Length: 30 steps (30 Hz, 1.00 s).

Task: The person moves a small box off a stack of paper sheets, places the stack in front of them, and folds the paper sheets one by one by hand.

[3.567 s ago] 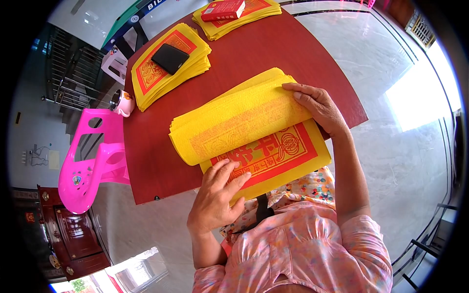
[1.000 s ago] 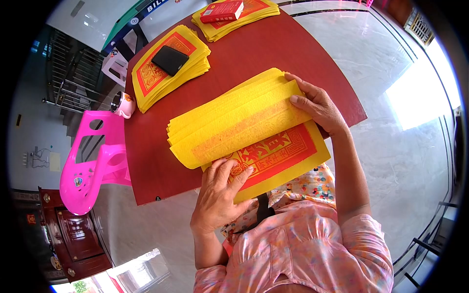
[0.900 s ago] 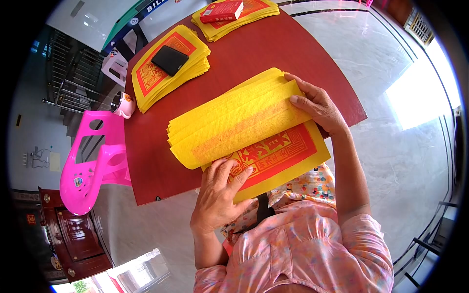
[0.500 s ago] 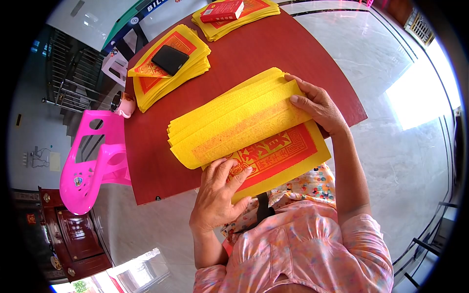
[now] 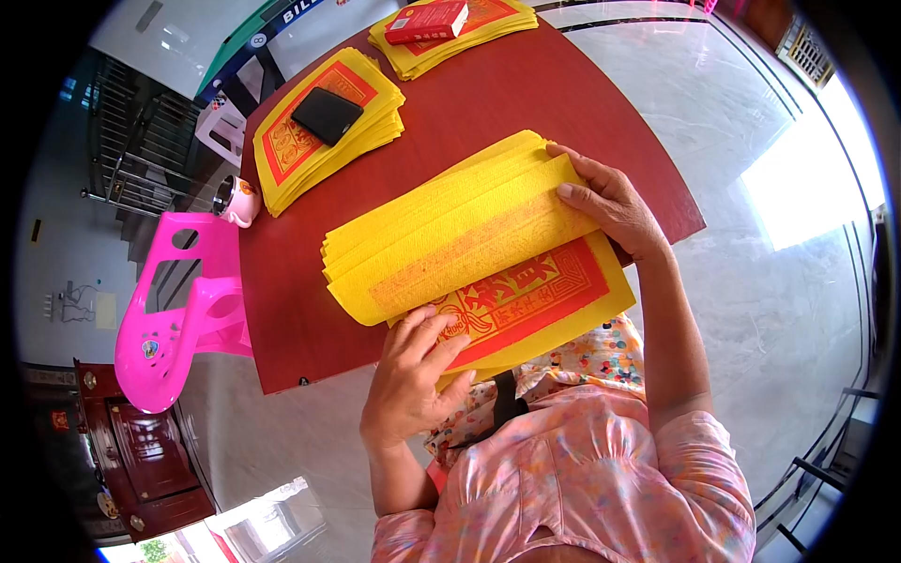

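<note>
A thick stack of yellow paper sheets (image 5: 460, 230) lies at the table's near edge, its upper sheets curled back over themselves with the plain side showing. Below the curl, a printed yellow sheet (image 5: 535, 300) shows a red panel with gold characters. My right hand (image 5: 610, 202) grips the right end of the curled sheets, thumb on top and fingers behind. At the lower left corner of the stack is my left hand (image 5: 413, 375), fingers stretched out along the printed sheet's edge and thumb apart. Its fingertips touch the paper just under the curl.
On the red table (image 5: 526, 94), a black phone (image 5: 327, 115) rests on a second paper stack (image 5: 282, 183). A red book (image 5: 427, 21) tops a third stack (image 5: 507, 23) farther back. A pink mug (image 5: 244, 202) stands at the left edge, beside a pink plastic chair (image 5: 155, 319).
My left hand has drawn slightly left and toward me across the printed sheet. The raised corner of the top sheet under the phone now lies flat. My right hand stays in place.
</note>
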### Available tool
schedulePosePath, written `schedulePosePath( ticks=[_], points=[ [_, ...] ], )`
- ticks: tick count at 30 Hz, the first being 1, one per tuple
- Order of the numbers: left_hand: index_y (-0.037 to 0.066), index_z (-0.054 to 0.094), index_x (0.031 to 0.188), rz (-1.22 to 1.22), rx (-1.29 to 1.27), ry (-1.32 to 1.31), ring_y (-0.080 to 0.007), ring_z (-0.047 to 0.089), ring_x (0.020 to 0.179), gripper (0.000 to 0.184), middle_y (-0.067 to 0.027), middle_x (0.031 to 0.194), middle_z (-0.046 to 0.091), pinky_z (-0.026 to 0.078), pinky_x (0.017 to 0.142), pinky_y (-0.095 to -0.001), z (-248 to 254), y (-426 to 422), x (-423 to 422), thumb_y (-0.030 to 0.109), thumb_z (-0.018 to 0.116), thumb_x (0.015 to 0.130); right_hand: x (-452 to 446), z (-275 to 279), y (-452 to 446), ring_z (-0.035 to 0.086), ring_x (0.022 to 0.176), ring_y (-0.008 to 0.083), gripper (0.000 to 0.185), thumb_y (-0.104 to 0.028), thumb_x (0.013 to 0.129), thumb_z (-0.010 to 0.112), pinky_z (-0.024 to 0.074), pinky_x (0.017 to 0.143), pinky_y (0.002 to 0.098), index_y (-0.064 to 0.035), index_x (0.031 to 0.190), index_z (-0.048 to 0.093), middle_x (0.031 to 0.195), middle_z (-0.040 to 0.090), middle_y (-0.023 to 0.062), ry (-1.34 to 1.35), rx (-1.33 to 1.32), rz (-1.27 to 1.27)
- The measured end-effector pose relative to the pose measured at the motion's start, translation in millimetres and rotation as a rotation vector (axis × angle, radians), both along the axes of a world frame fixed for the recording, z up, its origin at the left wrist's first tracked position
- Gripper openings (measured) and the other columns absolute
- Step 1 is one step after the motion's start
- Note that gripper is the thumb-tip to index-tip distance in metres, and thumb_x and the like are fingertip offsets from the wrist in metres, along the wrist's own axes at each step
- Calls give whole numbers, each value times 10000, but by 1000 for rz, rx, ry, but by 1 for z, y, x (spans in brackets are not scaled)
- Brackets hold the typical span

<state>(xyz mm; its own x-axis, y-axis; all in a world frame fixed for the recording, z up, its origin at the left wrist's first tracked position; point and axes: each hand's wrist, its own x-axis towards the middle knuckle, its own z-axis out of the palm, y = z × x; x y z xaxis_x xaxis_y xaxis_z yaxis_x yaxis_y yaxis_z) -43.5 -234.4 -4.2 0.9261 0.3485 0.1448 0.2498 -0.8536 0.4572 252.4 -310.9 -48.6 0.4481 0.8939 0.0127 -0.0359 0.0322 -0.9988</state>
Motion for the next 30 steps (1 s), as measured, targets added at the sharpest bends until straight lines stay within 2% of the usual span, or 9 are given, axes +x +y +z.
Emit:
schedulePosePath(
  ticks=[1,3,9,15,21,22,25,26,30],
  points=[
    [14,673,1001,-1,0,0,-377,495,1156,329,-183,1150,585,412,975,-452,0,0,0,155,721,708,0,-1,0,635,1006,189,530,-306,914,606,525,869,320,-51,1359,472,1180,612,165,-3,8,-1],
    [3,669,888,-7,0,-24,-378,511,1142,212,-175,1099,608,421,960,-452,-2,1,-1,149,709,738,0,-1,0,635,1006,189,528,-301,915,605,525,869,320,-52,1360,471,1180,612,165,-6,16,-1],
    [19,662,785,0,-23,-28,-355,529,1138,122,-124,1114,616,426,958,-448,-6,3,-4,129,709,766,0,2,0,633,1003,179,531,-287,914,611,518,871,313,-47,1364,464,1169,619,154,4,16,7],
    [-5,632,776,-11,-86,-59,-362,544,1130,149,-139,1056,629,440,933,-439,-2,5,-6,30,741,680,0,1,0,633,991,172,522,-280,918,606,514,869,306,-43,1362,465,1161,622,148,0,17,10],
    [6,633,840,108,-96,-92,-332,558,1108,229,-126,1101,605,456,927,-414,6,11,-19,-19,725,632,0,0,0,631,993,168,527,-283,917,608,510,872,300,-41,1362,463,1156,624,144,9,33,12],
    [-3,629,858,135,-54,-139,-316,593,1030,248,-126,1058,614,485,872,-392,5,12,-21,-44,712,629,0,0,0,629,996,168,527,-285,917,608,507,874,299,-39,1361,464,1154,624,143,12,34,14],
    [-15,626,877,260,-115,-259,-301,613,946,266,-123,1003,623,504,811,-366,6,12,-25,-60,709,628,1,0,0,625,1000,166,527,-289,919,607,502,877,295,-35,1358,465,1149,625,141,12,32,18],
    [-20,627,893,249,-39,-297,-283,619,870,273,-116,946,627,505,759,-338,7,14,-25,-60,712,638,1,0,0,624,1000,165,527,-291,920,606,498,879,292,-33,1357,465,1146,626,140,9,29,20],
    [-22,629,888,265,-47,-376,-249,614,812,227,-112,905,624,501,697,-317,4,17,-26,-48,715,680,0,-1,0,621,995,165,526,-292,923,602,491,881,292,-32,1358,463,1140,627,141,20,61,24]
  ],
)
